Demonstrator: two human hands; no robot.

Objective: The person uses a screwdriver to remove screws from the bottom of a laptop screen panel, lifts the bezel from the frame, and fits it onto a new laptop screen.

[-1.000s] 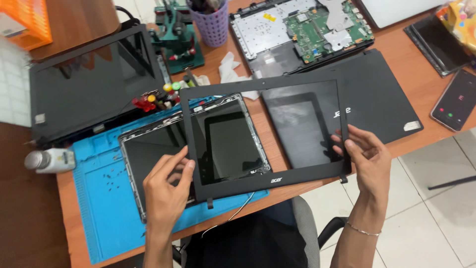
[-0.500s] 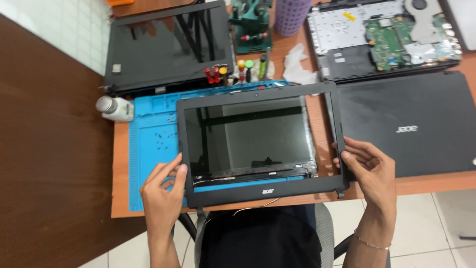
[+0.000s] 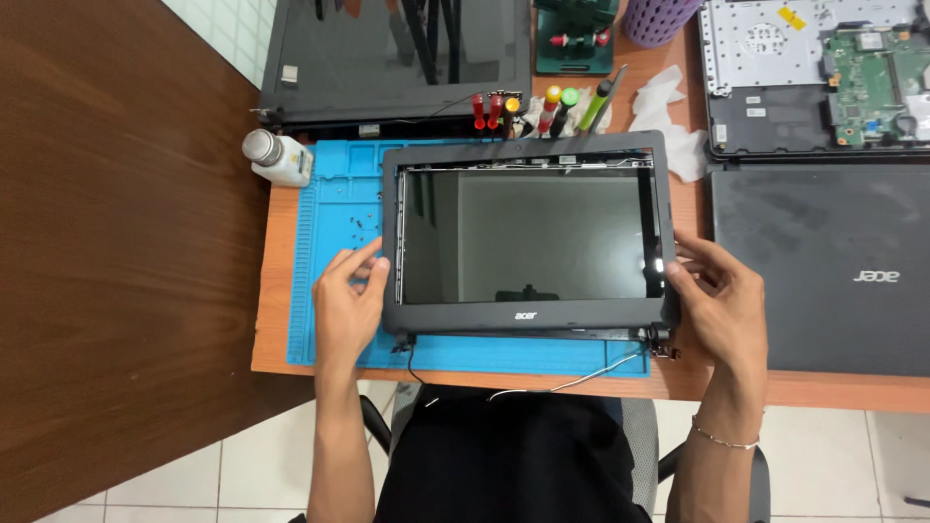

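Both my forearms come up from the near edge, one on each side of the bezel (image 3: 528, 315); my left hand (image 3: 351, 300) has its fingers curled onto the bezel's left rail, thumb on top, pinching it; my right hand (image 3: 719, 305) mirrors it on the right rail near the lower corner, fingers spread along the frame and pressing it, a thin bracelet (image 3: 722, 441) at the wrist. The bezel lies flat over the screen (image 3: 528, 237), squared to it, and both sit on the blue mat (image 3: 329, 242); the mat shows bare to the left of my left hand and in a narrow strip along the near side, where thin cables (image 3: 572, 380) trail off the table's front edge. To the right, just past my right hand, a black lid (image 3: 823, 261) lies flat, close to the bezel's corner, so room is tight there. On the left the mat ends near the table edge, with a small white bottle (image 3: 276, 158) at its far corner. Beyond the bezel's top rail a row of screwdrivers (image 3: 528, 107) lies close; farther back sit another dark panel (image 3: 397, 58) and an opened laptop base (image 3: 814, 68).
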